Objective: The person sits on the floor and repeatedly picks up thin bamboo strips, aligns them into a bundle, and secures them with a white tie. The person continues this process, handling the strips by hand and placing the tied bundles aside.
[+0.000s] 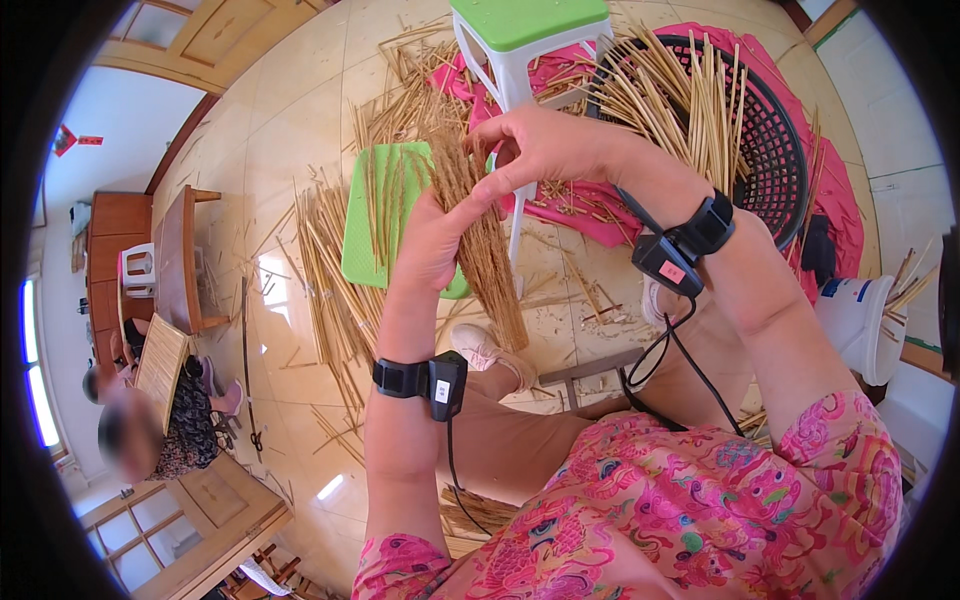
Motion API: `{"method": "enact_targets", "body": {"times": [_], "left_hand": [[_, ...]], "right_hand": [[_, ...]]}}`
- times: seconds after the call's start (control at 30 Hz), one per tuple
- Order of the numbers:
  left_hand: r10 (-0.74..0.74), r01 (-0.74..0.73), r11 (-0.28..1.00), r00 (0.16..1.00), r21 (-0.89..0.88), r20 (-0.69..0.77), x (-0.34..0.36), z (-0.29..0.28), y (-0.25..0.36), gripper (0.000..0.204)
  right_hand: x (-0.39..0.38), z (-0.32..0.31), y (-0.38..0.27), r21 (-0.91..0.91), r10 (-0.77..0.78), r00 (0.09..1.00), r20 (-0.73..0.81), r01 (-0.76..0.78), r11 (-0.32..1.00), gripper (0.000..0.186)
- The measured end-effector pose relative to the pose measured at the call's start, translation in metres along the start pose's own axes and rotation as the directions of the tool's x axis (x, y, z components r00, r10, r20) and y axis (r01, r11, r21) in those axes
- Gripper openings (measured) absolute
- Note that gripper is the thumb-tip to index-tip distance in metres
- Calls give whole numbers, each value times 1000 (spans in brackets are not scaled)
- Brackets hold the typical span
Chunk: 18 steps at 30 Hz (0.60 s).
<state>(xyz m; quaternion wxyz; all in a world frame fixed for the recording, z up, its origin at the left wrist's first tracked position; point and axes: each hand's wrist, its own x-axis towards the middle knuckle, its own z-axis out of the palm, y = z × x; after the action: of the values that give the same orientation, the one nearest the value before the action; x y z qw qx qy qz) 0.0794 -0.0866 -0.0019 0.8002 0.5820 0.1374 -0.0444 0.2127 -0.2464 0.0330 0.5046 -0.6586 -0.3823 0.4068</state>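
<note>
The left hand (430,242) clasped the bundle (488,270), seemingly light and brittle, at its likely safest middle; the right hand's (535,148) grip was unclear.

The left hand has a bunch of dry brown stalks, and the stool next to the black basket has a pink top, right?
Not quite: the stool's top is green, not pink, as the head view shows. The rest is right: the left hand has the bunch of dry brown stalks, and the stool is next to the black basket.
</note>
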Motion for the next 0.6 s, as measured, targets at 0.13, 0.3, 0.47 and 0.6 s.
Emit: {"method": "enact_targets", "body": {"times": [0.13,0.3,0.47,0.6], "left_hand": [[69,-34,947,993,320,-100,5,1,-9,43],[111,-67,829,993,555,-47,6,12,2,83],[-11,-15,970,994,243,105,-12,-10,26,109],[2,-25,997,954,71,301,-14,-13,31,110]], "right_hand": [[7,17,7,-74,-39,990,-139,29,997,49],[21,19,27,-72,-115,977,-181,104,992,34],[10,12,10,135,-29,998,-56,36,990,24],[8,5,14,257,-131,991,41,116,959,19]]}}
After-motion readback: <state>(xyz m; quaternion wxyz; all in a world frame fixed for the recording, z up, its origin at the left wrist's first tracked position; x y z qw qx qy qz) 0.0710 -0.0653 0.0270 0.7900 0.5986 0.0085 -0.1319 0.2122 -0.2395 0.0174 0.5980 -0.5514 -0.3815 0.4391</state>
